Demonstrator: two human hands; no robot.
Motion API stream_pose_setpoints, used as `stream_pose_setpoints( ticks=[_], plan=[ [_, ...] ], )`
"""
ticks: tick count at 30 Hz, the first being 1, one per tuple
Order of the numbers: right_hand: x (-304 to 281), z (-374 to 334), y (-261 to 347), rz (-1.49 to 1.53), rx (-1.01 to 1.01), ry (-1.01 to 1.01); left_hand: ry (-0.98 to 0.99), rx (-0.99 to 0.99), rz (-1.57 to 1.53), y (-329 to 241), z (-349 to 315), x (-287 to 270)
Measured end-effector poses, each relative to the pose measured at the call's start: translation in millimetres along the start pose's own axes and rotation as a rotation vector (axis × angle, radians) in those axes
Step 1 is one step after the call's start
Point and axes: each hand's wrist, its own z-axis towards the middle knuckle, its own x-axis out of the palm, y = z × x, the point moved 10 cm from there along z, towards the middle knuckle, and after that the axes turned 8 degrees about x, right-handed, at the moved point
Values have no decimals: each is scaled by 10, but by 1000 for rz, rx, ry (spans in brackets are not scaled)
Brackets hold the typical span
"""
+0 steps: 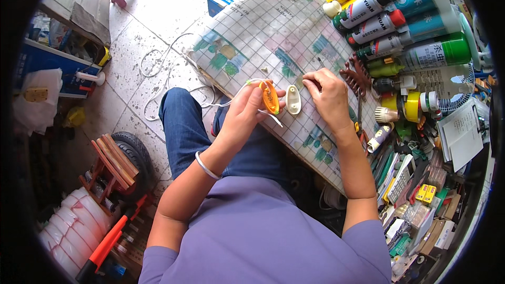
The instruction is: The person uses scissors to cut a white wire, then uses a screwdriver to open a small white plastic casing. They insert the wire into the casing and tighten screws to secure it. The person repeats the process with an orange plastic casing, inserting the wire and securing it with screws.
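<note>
My left hand (246, 104) grips the orange half of an oval inline cord switch (270, 98), its hollow inner side facing up. A white cord (272, 119) runs through that hand, and its loose end hangs below the switch. Next to the fingertips, a cream oval switch cover (293, 101) lies on the table with its inside showing. To the right of this cover, my right hand (327, 93) has its thumb and fingers pinched together close to the tabletop. Whatever lies between them is too small to make out. Farther back sits a tiny metal piece (264, 70).
A clear sheet with a grid pattern covers the table (247, 31). Spray cans (368, 26), a brown claw clip (354, 78), a brush (386, 114) and assorted small goods crowd its right side. White cord (168, 55) trails over the tiled floor. A wheeled cart (113, 163) stands at left.
</note>
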Motion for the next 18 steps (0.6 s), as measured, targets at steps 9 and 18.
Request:
stream_pose_setpoints(
  ticks=[9,18],
  plan=[
    [85,-104,275,551,131,258,1,26,-26,2,8,-7],
    [0,-149,622,399,-157,119,-7,35,-14,41,11,-27]
  ],
)
